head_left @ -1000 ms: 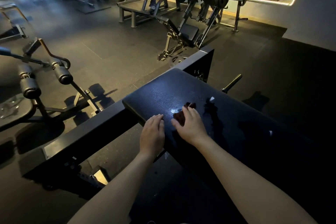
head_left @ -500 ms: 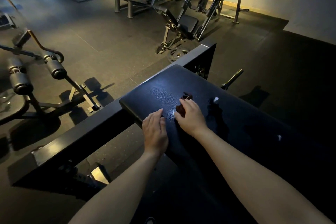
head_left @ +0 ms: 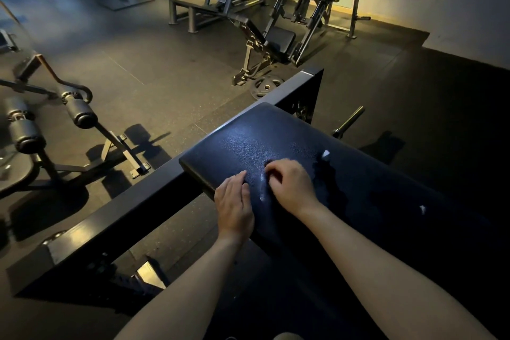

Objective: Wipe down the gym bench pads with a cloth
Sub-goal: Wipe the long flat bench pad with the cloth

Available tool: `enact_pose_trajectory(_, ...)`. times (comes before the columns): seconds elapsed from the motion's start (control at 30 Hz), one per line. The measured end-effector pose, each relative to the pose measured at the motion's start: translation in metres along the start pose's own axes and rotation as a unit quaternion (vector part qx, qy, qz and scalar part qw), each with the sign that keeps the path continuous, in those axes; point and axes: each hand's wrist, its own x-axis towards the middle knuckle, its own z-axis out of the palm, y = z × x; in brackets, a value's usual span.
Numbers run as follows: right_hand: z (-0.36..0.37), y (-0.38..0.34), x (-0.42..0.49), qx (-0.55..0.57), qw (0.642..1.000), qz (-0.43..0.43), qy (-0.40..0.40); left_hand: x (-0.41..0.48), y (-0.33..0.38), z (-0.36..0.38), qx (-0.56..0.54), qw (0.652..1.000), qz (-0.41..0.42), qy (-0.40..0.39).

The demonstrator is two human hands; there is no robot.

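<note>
- While my right hand [head_left: 292, 188] curls its fingers down over the cloth [head_left: 268, 164], only a dark scrap of it shows past my fingertips, pressed against the bench pad [head_left: 276, 132].
- My left hand [head_left: 234, 201] lies flat just beside the right one, with fingers straight and together. Its palm rests on the pad at the left edge, and it holds nothing.
- Both hands sit toward the pad's left edge, well back from its far corners, and a pale sheen glints on the surface between them.
- To the right of my right hand the pad carries a darker, blotchy patch, with a small white mark [head_left: 326, 154] at the far end of it.
- A second white mark [head_left: 422, 208] sits nearer the pad's right edge.
- A black steel beam [head_left: 110, 215] runs along below the left edge, from near me out past the pad's far end.
- A metal peg [head_left: 349, 121] juts out beyond the pad's right edge.
- On the floor past the far end, a weight plate [head_left: 266, 87] lies flat.
- Well apart to the left stands a machine with roller pads [head_left: 81, 114], and an incline bench [head_left: 278, 38] stands farther back.
</note>
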Motion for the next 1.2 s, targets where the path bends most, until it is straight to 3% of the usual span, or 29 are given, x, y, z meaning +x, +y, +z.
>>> enact_pose_trajectory(0.13,0.000,0.005,0.016,-0.032,0.992,0.112,-0.041,-0.001,0.003,-0.003,-0.005,1.000,-0.008,-0.008)
enact_pose_trajectory(0.37,0.011,-0.023,-0.024,0.005,0.996,0.000,-0.086,-0.001,0.003,-0.002,-0.014,1.000,-0.001,0.002)
enact_pose_trajectory(0.5,0.002,-0.019,-0.012,0.074,0.994,0.052,-0.068,0.000,0.004,-0.003,-0.012,1.000,-0.001,-0.003)
enact_pose_trajectory(0.6,0.000,-0.006,0.016,0.027,0.997,0.074,-0.005,0.000,0.005,-0.004,-0.010,1.000,-0.006,-0.006)
enact_pose_trajectory(0.67,0.006,-0.006,0.021,-0.013,0.995,0.089,-0.048,0.001,0.005,-0.005,-0.009,1.000,-0.006,-0.006)
enact_pose_trajectory(1.03,0.020,-0.026,-0.038,0.026,0.994,-0.020,-0.102,-0.002,-0.010,-0.025,-0.049,0.993,0.029,-0.108)
enact_pose_trajectory(1.1,0.017,-0.019,-0.024,0.032,0.998,-0.019,-0.056,-0.001,-0.011,-0.027,-0.038,0.992,0.032,-0.119)
enact_pose_trajectory(1.2,0.012,-0.010,0.003,-0.005,0.997,0.079,-0.004,0.000,-0.012,-0.028,-0.019,0.990,0.032,-0.134)
